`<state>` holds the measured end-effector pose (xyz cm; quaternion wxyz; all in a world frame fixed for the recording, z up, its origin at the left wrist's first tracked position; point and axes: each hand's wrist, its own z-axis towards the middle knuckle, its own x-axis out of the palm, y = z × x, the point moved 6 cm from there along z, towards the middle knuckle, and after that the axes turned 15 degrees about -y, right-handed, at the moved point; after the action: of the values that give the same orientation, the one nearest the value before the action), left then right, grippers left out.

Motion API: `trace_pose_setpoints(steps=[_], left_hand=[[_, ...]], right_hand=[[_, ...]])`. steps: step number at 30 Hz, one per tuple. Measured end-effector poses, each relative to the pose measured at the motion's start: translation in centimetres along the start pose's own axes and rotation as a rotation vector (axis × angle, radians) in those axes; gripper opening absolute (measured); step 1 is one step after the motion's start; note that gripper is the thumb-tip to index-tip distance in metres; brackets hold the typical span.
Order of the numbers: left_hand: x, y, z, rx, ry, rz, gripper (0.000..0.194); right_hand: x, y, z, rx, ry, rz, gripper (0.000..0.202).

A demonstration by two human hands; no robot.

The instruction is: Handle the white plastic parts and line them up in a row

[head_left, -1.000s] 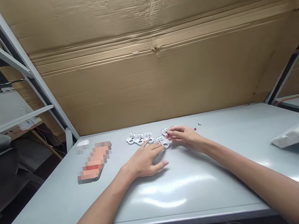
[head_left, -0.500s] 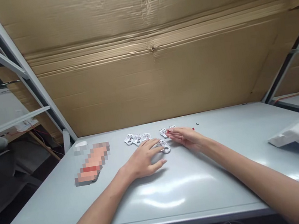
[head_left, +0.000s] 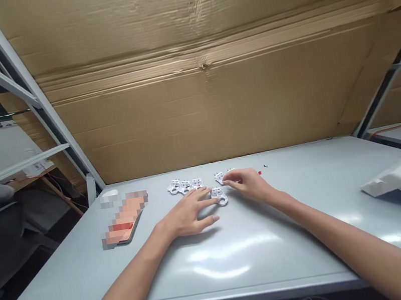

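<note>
Grey glossy table [head_left: 241, 260], cardboard wall [head_left: 195, 115] behind, left hand [head_left: 191, 213] spread open, right hand's [head_left: 249, 183] grip unclear.

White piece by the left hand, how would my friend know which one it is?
Find the grey table, then look between the left hand and the right hand. The white piece lies at the left hand's fingertips, ring end toward the table's front edge. It sits nearer that edge than the other white pieces.
</note>
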<state>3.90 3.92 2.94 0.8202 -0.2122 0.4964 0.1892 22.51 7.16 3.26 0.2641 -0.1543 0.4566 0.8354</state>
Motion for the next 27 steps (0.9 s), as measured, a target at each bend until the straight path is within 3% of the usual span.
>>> trace_pose_setpoints(steps=[4,13,20,27], left_hand=[[0.1,-0.1,0.0,0.009,0.033,0.009,0.049],[0.2,0.0,0.0,-0.008,0.037,0.013,0.049],[0.3,0.0,-0.1,-0.004,0.029,0.034,0.049],[-0.5,-2.0,0.3,0.092,-0.018,0.000,0.046]], right_hand=[[0.6,0.3,-0.5,-0.091,0.020,0.044,0.013],[1.6,0.3,-0.9,-0.103,0.131,-0.031,0.016],[1.5,0.6,-1.2,-0.281,0.257,-0.096,0.026],[0.8,1.0,-0.6,-0.243,0.137,-0.080,0.025]])
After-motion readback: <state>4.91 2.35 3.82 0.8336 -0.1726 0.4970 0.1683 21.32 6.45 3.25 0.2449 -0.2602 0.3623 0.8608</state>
